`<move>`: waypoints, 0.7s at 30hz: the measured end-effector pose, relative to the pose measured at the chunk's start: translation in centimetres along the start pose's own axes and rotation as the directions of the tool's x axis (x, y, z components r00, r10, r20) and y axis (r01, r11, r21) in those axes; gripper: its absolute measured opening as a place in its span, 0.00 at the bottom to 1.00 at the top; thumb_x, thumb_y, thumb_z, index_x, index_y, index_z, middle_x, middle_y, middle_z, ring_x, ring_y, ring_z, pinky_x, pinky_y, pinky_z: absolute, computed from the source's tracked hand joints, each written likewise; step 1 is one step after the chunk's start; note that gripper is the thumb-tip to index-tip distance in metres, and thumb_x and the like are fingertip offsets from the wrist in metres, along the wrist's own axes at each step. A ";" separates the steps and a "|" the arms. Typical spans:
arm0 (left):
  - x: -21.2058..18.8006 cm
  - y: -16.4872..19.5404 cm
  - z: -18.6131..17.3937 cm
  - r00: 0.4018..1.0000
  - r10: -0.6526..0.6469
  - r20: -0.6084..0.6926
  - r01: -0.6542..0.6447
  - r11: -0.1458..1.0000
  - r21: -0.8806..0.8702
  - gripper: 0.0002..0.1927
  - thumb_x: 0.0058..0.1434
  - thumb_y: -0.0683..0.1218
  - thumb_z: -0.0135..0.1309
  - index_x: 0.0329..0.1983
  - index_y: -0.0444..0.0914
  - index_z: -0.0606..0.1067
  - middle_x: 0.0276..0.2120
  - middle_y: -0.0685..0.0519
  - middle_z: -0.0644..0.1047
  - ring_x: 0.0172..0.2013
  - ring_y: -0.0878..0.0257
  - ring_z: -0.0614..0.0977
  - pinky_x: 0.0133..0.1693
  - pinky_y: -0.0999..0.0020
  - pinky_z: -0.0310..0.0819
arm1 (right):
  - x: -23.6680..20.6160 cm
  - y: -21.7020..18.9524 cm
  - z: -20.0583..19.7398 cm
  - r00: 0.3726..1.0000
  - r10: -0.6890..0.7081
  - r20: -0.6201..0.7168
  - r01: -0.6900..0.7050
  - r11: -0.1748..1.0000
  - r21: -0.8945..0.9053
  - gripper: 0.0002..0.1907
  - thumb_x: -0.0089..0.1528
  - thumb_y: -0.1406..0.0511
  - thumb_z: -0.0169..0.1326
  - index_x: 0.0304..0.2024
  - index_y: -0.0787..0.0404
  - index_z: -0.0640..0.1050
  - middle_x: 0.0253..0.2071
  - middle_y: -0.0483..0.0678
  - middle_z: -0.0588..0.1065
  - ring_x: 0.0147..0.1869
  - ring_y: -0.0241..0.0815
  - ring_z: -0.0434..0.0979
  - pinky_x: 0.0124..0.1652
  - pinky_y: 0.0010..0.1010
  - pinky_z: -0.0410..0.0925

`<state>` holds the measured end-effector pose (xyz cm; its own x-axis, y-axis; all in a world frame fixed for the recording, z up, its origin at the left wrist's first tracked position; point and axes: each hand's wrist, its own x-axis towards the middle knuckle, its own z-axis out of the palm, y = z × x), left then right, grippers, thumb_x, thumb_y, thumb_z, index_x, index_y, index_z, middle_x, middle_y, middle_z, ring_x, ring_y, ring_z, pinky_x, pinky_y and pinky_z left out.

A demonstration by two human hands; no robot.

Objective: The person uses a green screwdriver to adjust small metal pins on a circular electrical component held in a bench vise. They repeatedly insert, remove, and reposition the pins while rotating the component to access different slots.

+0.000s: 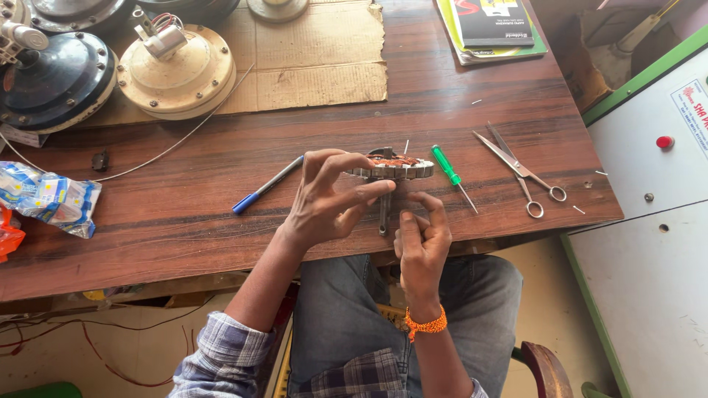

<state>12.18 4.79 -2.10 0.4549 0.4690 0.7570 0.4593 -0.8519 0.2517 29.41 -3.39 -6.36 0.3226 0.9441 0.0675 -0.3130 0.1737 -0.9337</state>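
The dark brown wooden counter lies under my hands, its near edge above my knees. On its far left stand a dark blue round fan motor housing and a cream round fan motor housing, the cream one resting partly on a flat sheet of brown cardboard. At the far right edge lies a stack of booklets with a green cover.

My left hand holds a flat, round metal stator ring with reddish-copper windings on edge, just above the counter near its front. The ring's rim is grey and ridged, the copper showing along its top. My left grip pinches it, thumb over the top, fingers along the near side. My right hand is curled just below the ring; I think its fingertips pinch something thin, but I cannot tell.

Just right of the ring lies a green-handled screwdriver, then steel scissors. A blue pen lies left of my left hand.
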 end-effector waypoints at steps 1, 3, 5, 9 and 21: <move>0.0 0.1 0.2 0.999 0.032 -0.006 -0.032 0.999 0.011 0.22 0.58 0.48 0.66 0.55 0.57 0.81 0.56 0.58 0.73 0.59 0.57 0.70 0.60 0.58 0.65 | -0.1 -0.1 0.0 1.000 -0.010 -0.006 0.010 1.000 -0.021 0.12 0.68 0.72 0.48 0.54 0.61 0.72 0.22 0.35 0.65 0.22 0.21 0.56 0.20 0.18 0.51; -0.1 0.2 0.5 0.996 0.093 -0.012 -0.092 0.995 0.032 0.20 0.60 0.53 0.68 0.56 0.59 0.80 0.56 0.60 0.72 0.58 0.59 0.69 0.57 0.59 0.64 | -0.3 -0.1 0.1 0.999 -0.027 -0.021 0.026 0.998 -0.063 0.12 0.69 0.73 0.49 0.54 0.62 0.73 0.22 0.35 0.64 0.21 0.21 0.56 0.19 0.19 0.51; -0.1 0.4 0.7 0.990 0.133 0.051 -0.137 0.986 0.094 0.22 0.59 0.49 0.65 0.57 0.59 0.80 0.57 0.60 0.71 0.59 0.60 0.69 0.59 0.61 0.64 | -0.6 -0.1 0.4 0.999 -0.048 -0.021 0.045 0.992 -0.116 0.12 0.69 0.73 0.49 0.55 0.63 0.75 0.22 0.34 0.64 0.22 0.21 0.57 0.20 0.18 0.51; -0.3 1.1 1.0 0.983 0.158 0.094 -0.177 0.949 0.262 0.18 0.60 0.49 0.62 0.54 0.55 0.80 0.59 0.62 0.70 0.61 0.63 0.69 0.61 0.63 0.65 | -1.1 -0.5 0.3 0.998 -0.055 0.008 0.055 0.986 -0.160 0.11 0.70 0.73 0.50 0.53 0.66 0.78 0.25 0.35 0.65 0.23 0.21 0.57 0.21 0.19 0.51; -2.0 2.0 1.6 0.970 0.237 0.059 -0.243 0.922 0.300 0.09 0.61 0.45 0.63 0.45 0.42 0.80 0.34 0.59 0.73 0.40 0.65 0.76 0.43 0.65 0.72 | -1.1 -5.8 -4.3 0.950 -0.185 0.252 0.295 0.799 -0.524 0.12 0.65 0.66 0.58 0.50 0.64 0.80 0.41 0.38 0.80 0.40 0.20 0.74 0.39 0.16 0.68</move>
<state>13.38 2.49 -4.10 0.5950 0.2671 0.7580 0.5419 -0.8298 -0.1329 34.68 -6.61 -2.54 0.1387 0.9354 0.3252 0.3129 0.2702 -0.9105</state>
